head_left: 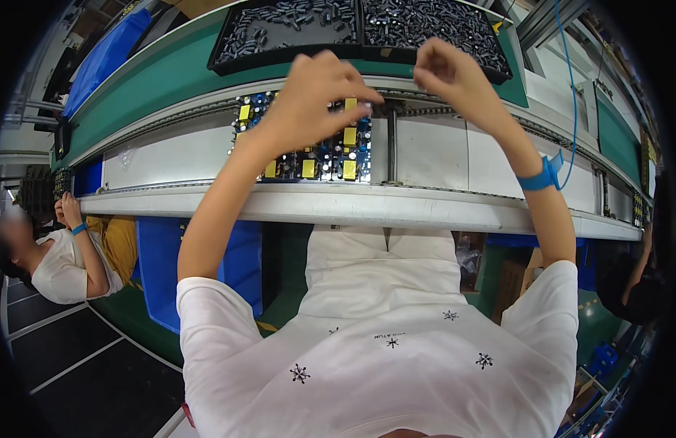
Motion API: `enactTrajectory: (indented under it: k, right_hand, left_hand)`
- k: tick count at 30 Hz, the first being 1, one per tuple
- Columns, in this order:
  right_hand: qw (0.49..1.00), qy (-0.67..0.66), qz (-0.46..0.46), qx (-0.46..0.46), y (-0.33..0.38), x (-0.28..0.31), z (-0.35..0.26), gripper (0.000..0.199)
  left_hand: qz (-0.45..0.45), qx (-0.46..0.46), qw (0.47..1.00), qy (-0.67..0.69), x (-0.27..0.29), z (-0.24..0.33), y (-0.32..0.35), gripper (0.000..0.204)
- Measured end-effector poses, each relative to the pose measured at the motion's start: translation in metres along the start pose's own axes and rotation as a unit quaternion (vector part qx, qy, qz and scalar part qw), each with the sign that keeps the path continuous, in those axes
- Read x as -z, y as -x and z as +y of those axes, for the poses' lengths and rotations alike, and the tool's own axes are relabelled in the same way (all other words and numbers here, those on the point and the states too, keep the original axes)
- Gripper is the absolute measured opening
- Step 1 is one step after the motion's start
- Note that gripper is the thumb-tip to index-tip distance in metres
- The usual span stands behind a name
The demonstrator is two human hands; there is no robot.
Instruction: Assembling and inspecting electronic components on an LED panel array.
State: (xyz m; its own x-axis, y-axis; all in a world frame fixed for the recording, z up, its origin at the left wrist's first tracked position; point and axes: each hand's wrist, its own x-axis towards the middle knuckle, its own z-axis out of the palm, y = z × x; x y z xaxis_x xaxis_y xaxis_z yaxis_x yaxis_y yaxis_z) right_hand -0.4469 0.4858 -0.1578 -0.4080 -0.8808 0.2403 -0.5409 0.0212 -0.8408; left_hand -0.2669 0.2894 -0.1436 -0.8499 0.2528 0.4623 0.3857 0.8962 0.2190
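Observation:
My left hand (312,102) hovers over a circuit board panel (309,169) crowded with yellow blocks and small round parts. Its thumb and index finger stretch to the right with a gap between them, and I see nothing in that gap. Farther right, my right hand (455,79) is raised in front of the right-hand black tray (385,53), its fingers curled toward the thumb. Whatever those fingers may hold is hidden. Small dark cylindrical capacitors (433,25) fill that tray. A blue wrist strap (542,175) with a coiled blue cord circles my right wrist.
Another black tray (279,55) of capacitors stands to the left on the green surface (163,86). A chain conveyor rail (425,201) runs across in front of me. Blue bins (159,270) stand below it. Co-workers (71,255) sit at the far left and far right.

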Motion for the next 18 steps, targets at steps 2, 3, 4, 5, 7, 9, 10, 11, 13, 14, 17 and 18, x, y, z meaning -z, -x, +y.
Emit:
enactTrajectory:
  k: [2, 3, 4, 5, 7, 9, 10, 11, 13, 14, 17, 18]
  right_hand:
    - [0.996, -0.044, -0.055, -0.048, 0.014, -0.011, -0.014, 0.006]
    - [0.996, -0.044, -0.056, -0.045, 0.018, -0.016, -0.019, 0.006]
    - [0.995, -0.062, -0.061, -0.054, 0.022, -0.019, -0.022, 0.007]
    - [0.993, -0.079, -0.069, -0.061, 0.024, -0.023, -0.026, 0.007]
    - [0.99, -0.094, -0.075, -0.069, 0.027, -0.027, -0.033, 0.008]
    - [0.99, -0.085, -0.089, -0.073, 0.028, -0.03, -0.044, 0.009]
    - [0.989, -0.081, -0.093, -0.078, 0.029, -0.031, -0.046, 0.01]
    - [0.989, -0.081, -0.093, -0.079, 0.031, -0.031, -0.047, 0.01]
    - [0.991, -0.079, -0.089, -0.062, 0.032, -0.034, -0.049, 0.012]
    - [0.991, -0.08, -0.089, -0.052, 0.031, -0.036, -0.05, 0.013]
    - [0.993, -0.053, -0.094, -0.046, 0.035, -0.038, -0.045, 0.013]
    - [0.994, -0.038, -0.094, -0.044, 0.037, -0.038, -0.044, 0.012]
  left_hand:
    - [0.075, 0.037, 0.996, -0.004, -0.001, -0.036, -0.011, 0.011]
    - [0.148, 0.072, 0.986, -0.008, -0.002, -0.056, -0.019, 0.011]
    - [0.132, 0.122, 0.983, 0.035, -0.003, -0.07, -0.034, 0.01]
    - [0.116, 0.173, 0.975, 0.075, -0.002, -0.082, -0.046, 0.012]
    - [0.078, 0.169, 0.98, 0.066, -0.011, -0.1, -0.065, 0.012]
    - [0.043, 0.17, 0.983, 0.054, -0.017, -0.117, -0.072, 0.013]
    - [0.023, 0.151, 0.988, 0.018, -0.02, -0.12, -0.074, 0.014]
    - [0.003, 0.132, 0.991, -0.018, -0.022, -0.123, -0.074, 0.014]
    - [-0.017, 0.117, 0.991, -0.055, -0.024, -0.128, -0.069, 0.015]
    - [0.031, 0.106, 0.991, -0.07, -0.024, -0.131, -0.065, 0.015]
    - [0.121, 0.084, 0.985, -0.09, -0.017, -0.109, -0.059, 0.013]
    - [0.139, 0.125, 0.982, -0.017, -0.011, -0.092, -0.057, 0.012]
